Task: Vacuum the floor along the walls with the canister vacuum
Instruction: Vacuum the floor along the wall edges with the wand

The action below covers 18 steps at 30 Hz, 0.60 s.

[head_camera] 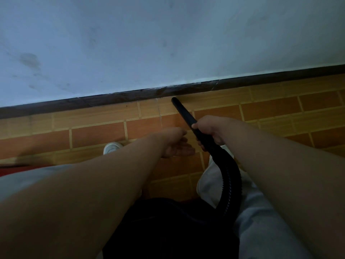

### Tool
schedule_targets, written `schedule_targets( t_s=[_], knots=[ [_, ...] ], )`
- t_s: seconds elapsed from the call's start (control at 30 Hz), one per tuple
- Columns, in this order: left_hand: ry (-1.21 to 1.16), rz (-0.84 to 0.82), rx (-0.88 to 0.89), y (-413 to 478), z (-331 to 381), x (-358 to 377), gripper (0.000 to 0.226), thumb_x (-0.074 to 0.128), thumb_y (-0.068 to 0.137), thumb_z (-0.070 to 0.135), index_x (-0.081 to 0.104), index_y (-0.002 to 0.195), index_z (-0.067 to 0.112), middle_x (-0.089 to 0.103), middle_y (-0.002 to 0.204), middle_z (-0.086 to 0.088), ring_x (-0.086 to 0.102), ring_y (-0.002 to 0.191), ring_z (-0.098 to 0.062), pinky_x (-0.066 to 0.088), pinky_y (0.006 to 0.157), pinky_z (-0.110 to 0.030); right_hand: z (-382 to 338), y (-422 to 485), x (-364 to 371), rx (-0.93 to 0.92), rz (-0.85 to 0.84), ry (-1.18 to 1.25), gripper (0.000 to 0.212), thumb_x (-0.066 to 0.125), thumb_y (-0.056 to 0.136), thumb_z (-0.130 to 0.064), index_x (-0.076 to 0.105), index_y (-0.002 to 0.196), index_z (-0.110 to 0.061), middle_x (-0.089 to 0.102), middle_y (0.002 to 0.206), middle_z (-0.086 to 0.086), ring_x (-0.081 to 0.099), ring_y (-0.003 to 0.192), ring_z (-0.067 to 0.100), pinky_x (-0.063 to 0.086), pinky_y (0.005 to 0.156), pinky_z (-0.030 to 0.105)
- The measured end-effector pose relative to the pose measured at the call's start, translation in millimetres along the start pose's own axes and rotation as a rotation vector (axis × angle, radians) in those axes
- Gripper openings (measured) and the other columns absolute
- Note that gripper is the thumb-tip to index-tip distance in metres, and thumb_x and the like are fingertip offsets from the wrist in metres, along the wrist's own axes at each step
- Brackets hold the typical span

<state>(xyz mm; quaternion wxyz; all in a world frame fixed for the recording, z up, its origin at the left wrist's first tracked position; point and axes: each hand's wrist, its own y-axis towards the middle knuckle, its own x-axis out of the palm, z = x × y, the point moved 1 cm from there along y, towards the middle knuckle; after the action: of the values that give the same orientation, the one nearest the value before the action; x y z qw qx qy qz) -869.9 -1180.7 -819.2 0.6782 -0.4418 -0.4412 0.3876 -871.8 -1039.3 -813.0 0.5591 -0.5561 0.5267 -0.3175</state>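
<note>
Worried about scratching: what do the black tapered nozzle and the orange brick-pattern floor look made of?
Black tapered nozzle: probably rigid plastic, smooth and matte. Orange brick-pattern floor: likely ceramic tile, judging by pale grout lines; printed vinyl is possible.

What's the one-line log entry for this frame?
right hand: grips black tapered plastic vacuum nozzle | nozzle: tip near dark brown baseboard | left hand: open, holds nothing
</note>
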Motion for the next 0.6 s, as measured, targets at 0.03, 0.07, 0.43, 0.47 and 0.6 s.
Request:
schedule_targets(
  t_s=[0.03,0.07,0.43,0.47,0.6],
  knots=[
    [0.001,0.015,0.008,4,1,-2,0.043,0.046,0.108,0.026,0.046,0.14,-0.002,0.06,0.124,-0.023,0.069,0.101,-0.032,0.062,0.063,-0.036,-1,0,1,-0.006,0.001,-0.006,0.028,0.046,0.107,-0.03,0.051,0.123,-0.007,0.057,0.095,0.012,0.058,0.083,0.025,0.053,0.067,0.036],
    [-0.002,0.031,0.019,8,2,-3,0.044,0.048,0.107,0.028,0.045,0.141,-0.001,0.06,0.124,-0.023,0.067,0.104,-0.032,0.061,0.064,-0.037,-2,-1,3,-0.008,0.0,-0.018,0.026,0.046,0.108,-0.03,0.052,0.12,-0.008,0.057,0.093,0.011,0.057,0.083,0.024,0.052,0.067,0.035],
    [-0.23,0.135,0.103,40,12,-24,0.029,0.053,0.105,0.032,0.061,0.116,0.007,0.071,0.109,-0.015,0.071,0.095,-0.027,0.06,0.077,-0.039,-19,8,32,-0.035,-0.071,-0.203,0.029,0.045,0.107,-0.031,0.05,0.131,-0.016,0.058,0.099,0.013,0.055,0.071,0.022,0.051,0.06,0.035],
    [-0.24,0.136,0.096,41,12,-28,0.028,0.054,0.104,0.031,0.061,0.117,0.006,0.071,0.108,-0.015,0.071,0.094,-0.027,0.06,0.078,-0.038,-21,9,35,-0.038,-0.075,-0.217,0.029,0.045,0.107,-0.031,0.05,0.131,-0.016,0.058,0.1,0.013,0.055,0.072,0.022,0.05,0.059,0.035],
    [-0.267,0.138,0.059,41,12,-36,0.033,0.057,0.103,0.03,0.058,0.125,0.005,0.071,0.11,-0.017,0.072,0.094,-0.029,0.062,0.081,-0.039,-26,12,41,-0.044,-0.069,-0.248,0.03,0.045,0.107,-0.031,0.051,0.131,-0.015,0.058,0.101,0.015,0.055,0.074,0.024,0.051,0.06,0.036]
  ],
)
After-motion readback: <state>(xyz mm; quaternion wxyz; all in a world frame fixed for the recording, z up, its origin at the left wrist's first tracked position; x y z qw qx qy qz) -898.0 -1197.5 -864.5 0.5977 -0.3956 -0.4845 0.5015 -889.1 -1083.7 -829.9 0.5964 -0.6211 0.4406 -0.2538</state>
